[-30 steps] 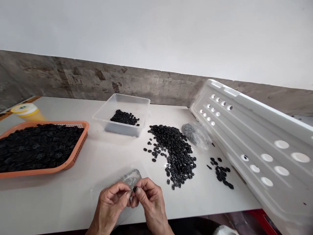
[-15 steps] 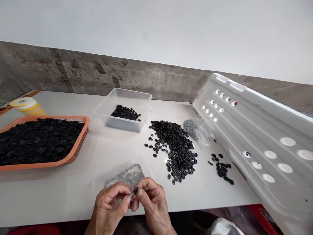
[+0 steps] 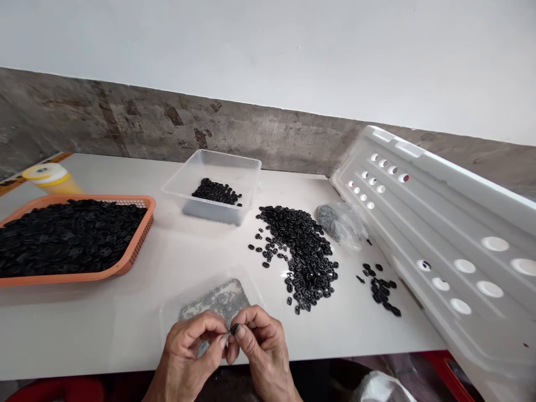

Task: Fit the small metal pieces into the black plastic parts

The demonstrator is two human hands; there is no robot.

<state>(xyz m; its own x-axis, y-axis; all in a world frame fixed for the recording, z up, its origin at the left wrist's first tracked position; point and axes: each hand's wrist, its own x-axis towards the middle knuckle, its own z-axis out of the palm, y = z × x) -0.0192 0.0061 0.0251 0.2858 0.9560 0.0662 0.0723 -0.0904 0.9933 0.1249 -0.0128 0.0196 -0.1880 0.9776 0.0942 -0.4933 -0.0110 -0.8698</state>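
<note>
Thumb and forefinger of my right hand (image 3: 263,349) pinch a small black piece (image 3: 235,328), probably one of the oval plastic pieces. My left hand (image 3: 195,352) meets it fingertip to fingertip, pinched shut on something tiny that I cannot make out. Just behind both hands, partly covered by them, is a shallow clear tray (image 3: 251,282) with many tiny grey metal parts (image 3: 218,300). Beyond it to the right lies a heap of black oval pieces with two holes (image 3: 307,251).
An orange basket (image 3: 140,240) full of black pieces stands left, a yellow-lidded cup (image 3: 52,177) behind it. Farther back is a clear bin (image 3: 213,215) with black pieces. A plastic bag (image 3: 343,223), a few loose pieces (image 3: 381,290) and a leaning white perforated panel (image 3: 444,223) are right.
Both hands stay almost in place, fingertips still together at the black piece. The whole view has shifted very slightly; nothing on the table has visibly moved.
</note>
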